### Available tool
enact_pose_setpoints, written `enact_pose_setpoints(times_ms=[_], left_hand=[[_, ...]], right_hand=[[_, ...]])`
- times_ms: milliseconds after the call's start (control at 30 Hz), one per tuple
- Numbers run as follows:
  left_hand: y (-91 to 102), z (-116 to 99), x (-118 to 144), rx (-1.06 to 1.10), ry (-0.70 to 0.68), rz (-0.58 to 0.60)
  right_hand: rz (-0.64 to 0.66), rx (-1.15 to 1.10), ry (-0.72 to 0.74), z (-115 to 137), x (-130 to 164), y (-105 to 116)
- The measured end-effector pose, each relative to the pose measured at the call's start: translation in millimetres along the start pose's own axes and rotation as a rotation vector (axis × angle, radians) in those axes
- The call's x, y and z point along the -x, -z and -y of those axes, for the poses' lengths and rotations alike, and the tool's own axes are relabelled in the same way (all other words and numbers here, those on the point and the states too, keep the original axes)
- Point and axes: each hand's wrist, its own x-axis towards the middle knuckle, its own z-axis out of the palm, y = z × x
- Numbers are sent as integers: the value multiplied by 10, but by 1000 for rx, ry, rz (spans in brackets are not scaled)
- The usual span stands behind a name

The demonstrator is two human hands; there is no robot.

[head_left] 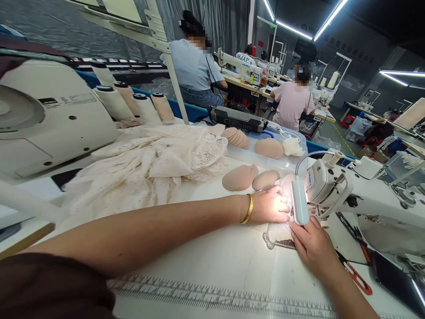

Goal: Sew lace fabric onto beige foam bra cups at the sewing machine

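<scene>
You pressed your left hand [270,204] and right hand [312,248] flat, fingers closed down on the lace-edged fabric piece [277,234], steadying it under the sewing machine [358,195] near the worktop's right edge.

Sheer lace piece [277,234] — matt, glossy plastic lamp [299,200]

A white worktable [212,266] (a printed ruler scale runs along its near edge) carries a heap of cream lace fabric [149,164] at the left. Tan foam cups [239,177] lie near the middle, red-handled scissors [357,274] at the right beside a sewing machine [365,195].
</scene>
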Motion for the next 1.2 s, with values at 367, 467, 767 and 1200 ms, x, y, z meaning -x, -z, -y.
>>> enact_pose_setpoints(times_ms=[367, 467, 767, 1200], left_hand=[[-101, 172, -32, -20, -205, -11], [-136, 173, -39, -30, -165, -11], [132, -134, 161, -35, -54, 3], [996, -530, 1227, 130, 883, -287]], right_hand=[[-7, 6, -29, -6, -31, -44], [-13, 1, -33, -17, -35, -54], [-18, -615, -413, 190, -45, 0], [-280, -1598, -944, 1078, -251, 73]])
